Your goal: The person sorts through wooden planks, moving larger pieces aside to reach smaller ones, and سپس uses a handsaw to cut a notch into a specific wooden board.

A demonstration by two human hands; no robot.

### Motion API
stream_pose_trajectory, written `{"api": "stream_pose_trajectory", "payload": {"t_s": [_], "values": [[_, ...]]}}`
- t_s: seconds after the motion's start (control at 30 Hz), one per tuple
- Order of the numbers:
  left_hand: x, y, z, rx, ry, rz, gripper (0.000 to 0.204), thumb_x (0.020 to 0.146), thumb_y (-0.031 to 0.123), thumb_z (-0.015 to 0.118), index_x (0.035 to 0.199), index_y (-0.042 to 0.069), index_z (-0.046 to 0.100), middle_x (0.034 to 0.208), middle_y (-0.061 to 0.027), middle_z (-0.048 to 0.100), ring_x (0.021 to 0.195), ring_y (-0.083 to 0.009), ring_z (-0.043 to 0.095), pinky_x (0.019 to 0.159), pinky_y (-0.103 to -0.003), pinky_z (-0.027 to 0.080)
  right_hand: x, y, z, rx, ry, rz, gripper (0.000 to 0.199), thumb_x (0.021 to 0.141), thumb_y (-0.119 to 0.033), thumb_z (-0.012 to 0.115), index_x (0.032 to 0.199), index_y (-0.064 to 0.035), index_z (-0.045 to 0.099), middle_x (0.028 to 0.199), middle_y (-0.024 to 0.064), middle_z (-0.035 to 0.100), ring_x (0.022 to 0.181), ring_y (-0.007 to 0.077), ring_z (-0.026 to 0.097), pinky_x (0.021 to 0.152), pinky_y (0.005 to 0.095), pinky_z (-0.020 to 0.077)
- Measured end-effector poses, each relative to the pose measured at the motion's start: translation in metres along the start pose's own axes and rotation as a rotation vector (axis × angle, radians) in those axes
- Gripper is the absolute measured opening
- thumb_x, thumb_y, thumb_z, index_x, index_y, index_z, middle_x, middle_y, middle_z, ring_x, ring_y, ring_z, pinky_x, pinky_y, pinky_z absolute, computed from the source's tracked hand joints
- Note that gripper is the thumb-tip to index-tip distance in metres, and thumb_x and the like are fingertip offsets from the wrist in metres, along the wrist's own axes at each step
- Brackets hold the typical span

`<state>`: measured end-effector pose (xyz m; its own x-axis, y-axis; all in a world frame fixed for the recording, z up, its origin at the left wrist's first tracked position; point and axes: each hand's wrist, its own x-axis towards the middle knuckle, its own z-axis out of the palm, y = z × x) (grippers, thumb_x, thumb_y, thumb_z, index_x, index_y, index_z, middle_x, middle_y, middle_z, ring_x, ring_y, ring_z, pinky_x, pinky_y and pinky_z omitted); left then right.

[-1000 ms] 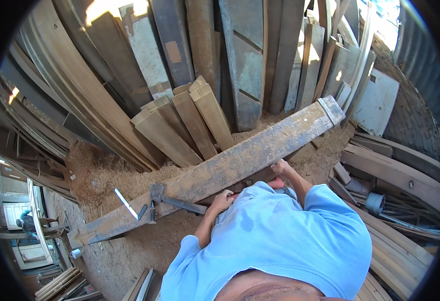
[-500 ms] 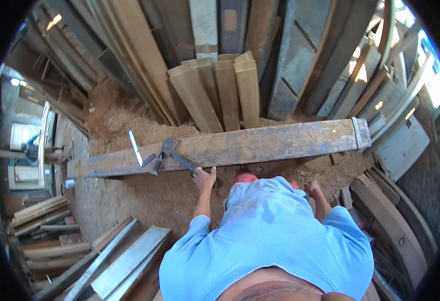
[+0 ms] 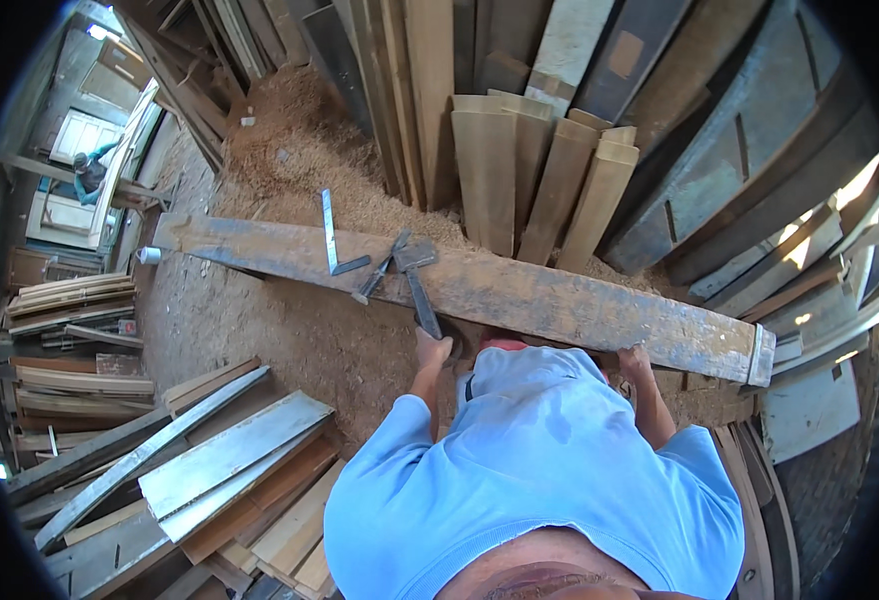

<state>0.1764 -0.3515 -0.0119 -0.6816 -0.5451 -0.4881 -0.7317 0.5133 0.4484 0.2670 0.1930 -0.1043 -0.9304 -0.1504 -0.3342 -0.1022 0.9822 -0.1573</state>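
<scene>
Gripping the near edge of the long grey plank, the left hand sits closed by the hammer handle's end & the right hand curls on the edge near the far end. Plank lies across sawdust w/ the hammer, a 2nd tool & a steel square loose on top; tilting it could slide them off, and the stacked boards behind could get knocked.

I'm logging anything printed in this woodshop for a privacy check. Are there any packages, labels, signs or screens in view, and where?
None that can be made out: only timber, sawdust, tools and a plank.
Nearest candidate: a small white cup-like thing at the plank's left end, too small to tell whether it carries a label.
</scene>
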Motion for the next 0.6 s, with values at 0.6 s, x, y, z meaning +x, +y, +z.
{"api": "stream_pose_trajectory", "payload": {"t_s": [0.6], "values": [[0.116, 0.101, -0.167, 0.304, -0.014, 0.203, 0.043, 0.083, 0.042, 0.067, 0.108, 0.006, 0.068, 0.113, -0.0205, 0.071, 0.107, -0.0397, 0.068, 0.093, -0.049, 0.052, 0.017, -0.015, -0.015, 0.078, 0.039, -0.176, 0.017, 0.077, -0.022, 0.069, 0.082, -0.006, 0.067, 0.074, 0.0126, 0.069, 0.065, 0.0309, 0.066, 0.061, 0.0435, 0.054]]}}
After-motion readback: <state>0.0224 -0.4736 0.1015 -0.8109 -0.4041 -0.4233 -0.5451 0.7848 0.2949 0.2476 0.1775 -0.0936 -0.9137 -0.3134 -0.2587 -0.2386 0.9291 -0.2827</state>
